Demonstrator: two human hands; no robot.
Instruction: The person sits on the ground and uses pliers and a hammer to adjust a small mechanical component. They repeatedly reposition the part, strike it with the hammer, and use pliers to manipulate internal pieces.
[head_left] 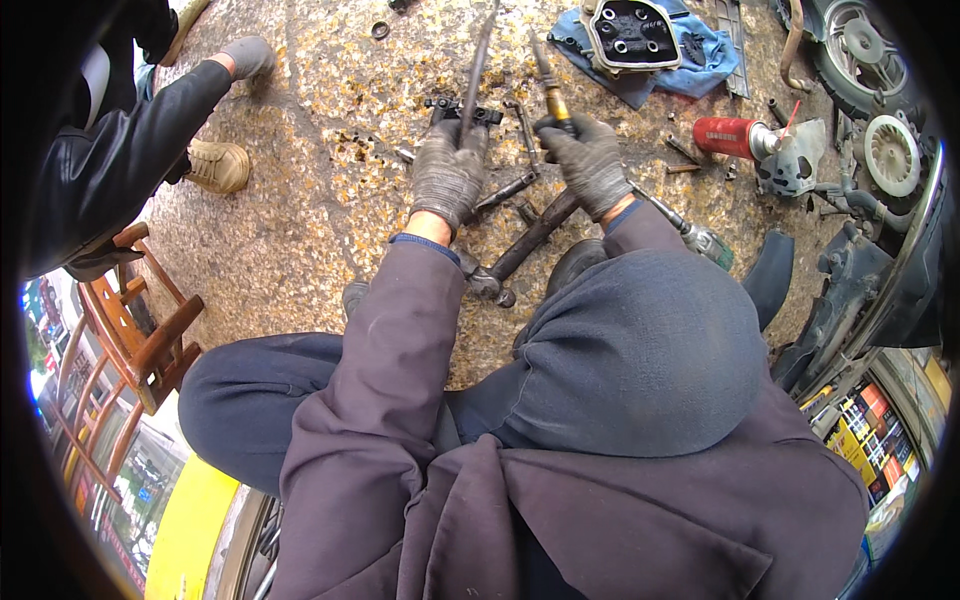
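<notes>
My left hand (449,176), in a grey work glove, is closed around the lower end of a long, thin dark metal bar (479,70) that points away from me. At its fingertips is a black metal part (484,116) with holes; whether the hand also grips it, I cannot tell. My right hand (584,162), gloved too, is closed on a screwdriver (556,100) with a yellow and black handle, its shaft pointing away. Under my wrists lie a hammer (538,238), a dark bar-shaped tool (508,190) and a bent metal rod (524,130).
A black-and-silver engine part (632,40) rests on a blue cloth (713,68). To the right are a red spray can (725,137), a green-handled tool (708,246) and a wheel (862,45). At left, a person's gloved hand (250,57) and shoe (218,167) appear near a wooden chair (135,330).
</notes>
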